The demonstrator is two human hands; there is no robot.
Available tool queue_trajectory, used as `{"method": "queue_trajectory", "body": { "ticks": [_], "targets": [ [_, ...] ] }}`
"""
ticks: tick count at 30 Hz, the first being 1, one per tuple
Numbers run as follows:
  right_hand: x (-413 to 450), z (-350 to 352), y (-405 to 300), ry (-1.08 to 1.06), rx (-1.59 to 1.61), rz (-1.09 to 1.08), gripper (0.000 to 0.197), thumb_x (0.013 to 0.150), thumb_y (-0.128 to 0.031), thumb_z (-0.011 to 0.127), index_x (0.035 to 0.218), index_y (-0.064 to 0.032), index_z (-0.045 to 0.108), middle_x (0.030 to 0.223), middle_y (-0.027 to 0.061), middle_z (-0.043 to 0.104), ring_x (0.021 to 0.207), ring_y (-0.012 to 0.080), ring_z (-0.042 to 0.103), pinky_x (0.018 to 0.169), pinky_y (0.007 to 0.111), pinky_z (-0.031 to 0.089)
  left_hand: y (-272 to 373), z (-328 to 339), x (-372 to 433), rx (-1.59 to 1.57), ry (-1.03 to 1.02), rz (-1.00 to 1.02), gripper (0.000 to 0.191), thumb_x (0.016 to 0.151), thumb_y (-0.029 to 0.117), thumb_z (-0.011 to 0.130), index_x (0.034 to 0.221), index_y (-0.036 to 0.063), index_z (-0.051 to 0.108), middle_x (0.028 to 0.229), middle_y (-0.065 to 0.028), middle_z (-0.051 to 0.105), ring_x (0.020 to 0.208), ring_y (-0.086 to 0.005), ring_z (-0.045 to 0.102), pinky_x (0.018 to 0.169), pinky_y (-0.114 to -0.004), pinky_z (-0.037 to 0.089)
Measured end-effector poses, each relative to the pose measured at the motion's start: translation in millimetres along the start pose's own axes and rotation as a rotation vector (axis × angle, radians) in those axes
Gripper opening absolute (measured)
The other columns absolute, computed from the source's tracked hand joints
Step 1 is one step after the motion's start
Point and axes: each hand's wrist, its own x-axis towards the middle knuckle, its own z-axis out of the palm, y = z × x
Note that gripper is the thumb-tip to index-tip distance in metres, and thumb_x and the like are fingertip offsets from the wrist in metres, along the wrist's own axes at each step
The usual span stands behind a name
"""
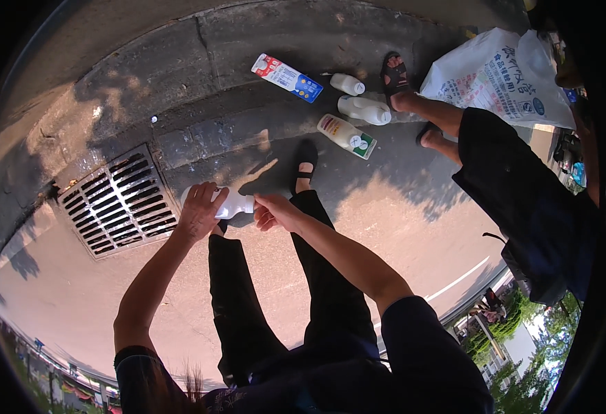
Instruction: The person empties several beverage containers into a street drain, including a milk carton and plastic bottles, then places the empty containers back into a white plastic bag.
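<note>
My left hand is wrapped around the body of a white plastic bottle, which lies sideways in the air with its neck to the right. Thumb and fingers of my right hand pinch the bottle's mouth end, where a white cap seems to sit. Below and left of the bottle, a metal drain grate is set into the road, with pale wet-looking streaks on its bars. The bottle's base is partly covered by my left hand.
By the kerb lie a milk carton, two white bottles and a bottle with a green label. A person in sandals stands at right beside a large white printed bag. A raised kerb crosses ahead.
</note>
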Motion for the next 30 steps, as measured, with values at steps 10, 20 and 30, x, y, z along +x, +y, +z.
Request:
{"method": "queue_trajectory", "body": {
  "ticks": [10,20,30],
  "targets": [
    [-29,-240,-96,0.999,-1.539,-0.747,0.049,0.071,-0.015,0.069,0.115,-0.0065,0.048,0.106,0.0160,0.050,0.099,0.0335,0.052,0.072,0.043,0.048,-77,140,187,-0.677,0.090,-0.987,0.079,0.059,0.041,0.078,0.114,-0.0010,0.041,0.104,-0.0201,0.058,0.096,-0.0335,0.059,0.079,-0.041,0.049],
    [-43,-274,-153,0.985,-0.957,-0.894,0.040,0.075,-0.021,0.070,0.108,-0.0073,0.052,0.090,0.0107,0.058,0.081,0.0291,0.059,0.065,0.040,0.048,-29,153,240,-0.451,0.245,-0.767,0.060,0.073,0.021,0.064,0.126,0.0076,0.040,0.116,-0.0199,0.049,0.109,-0.0357,0.048,0.092,-0.043,0.041],
    [45,-295,-258,1.009,-1.784,-0.657,0.036,0.074,-0.030,0.068,0.093,-0.0073,0.048,0.079,0.0168,0.064,0.076,0.0366,0.063,0.063,0.044,0.050,50,132,295,-0.647,0.248,-0.474,0.053,0.078,0.009,0.060,0.127,0.0103,0.041,0.111,-0.0134,0.052,0.102,-0.0269,0.055,0.086,-0.037,0.045]
  ]
}}
